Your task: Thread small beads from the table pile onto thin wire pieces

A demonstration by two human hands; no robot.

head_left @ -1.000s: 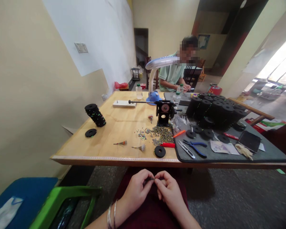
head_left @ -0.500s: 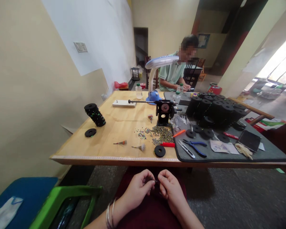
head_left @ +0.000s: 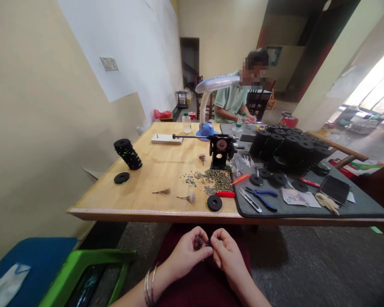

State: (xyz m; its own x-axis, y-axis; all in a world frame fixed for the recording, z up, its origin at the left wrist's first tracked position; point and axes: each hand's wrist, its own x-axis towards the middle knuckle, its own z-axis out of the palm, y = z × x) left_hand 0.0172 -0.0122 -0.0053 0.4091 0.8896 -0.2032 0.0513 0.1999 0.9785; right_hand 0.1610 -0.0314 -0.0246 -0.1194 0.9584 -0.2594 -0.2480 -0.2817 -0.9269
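Note:
My left hand (head_left: 192,249) and my right hand (head_left: 225,251) meet over my lap, below the table's front edge. Both are closed in a pinch, fingertips almost touching. Something small and dark shows between the left thumb and fingers, too small to name; what the right fingertips pinch is hidden. Nearest on the table lie a black foam ring (head_left: 214,203), two bristly bundles, one whitish (head_left: 189,197) and one orange-tipped (head_left: 162,191), and a heap of small metal pieces (head_left: 218,180). Behind the heap stands a black winding device (head_left: 222,150) with a long rod.
Blue-handled pliers (head_left: 264,198) and snips (head_left: 250,200) lie on the grey mat (head_left: 294,211). Black foam spools (head_left: 284,147) crowd the right; another stack (head_left: 128,154) stands left. A desk lamp (head_left: 208,128) is at the back; a person (head_left: 228,102) sits beyond. A green stool (head_left: 83,260) is at lower left.
My left thumb has stretched toward the right hand and its fingers have opened slightly, showing the dark thing inside. The seated person's head has shifted a little right.

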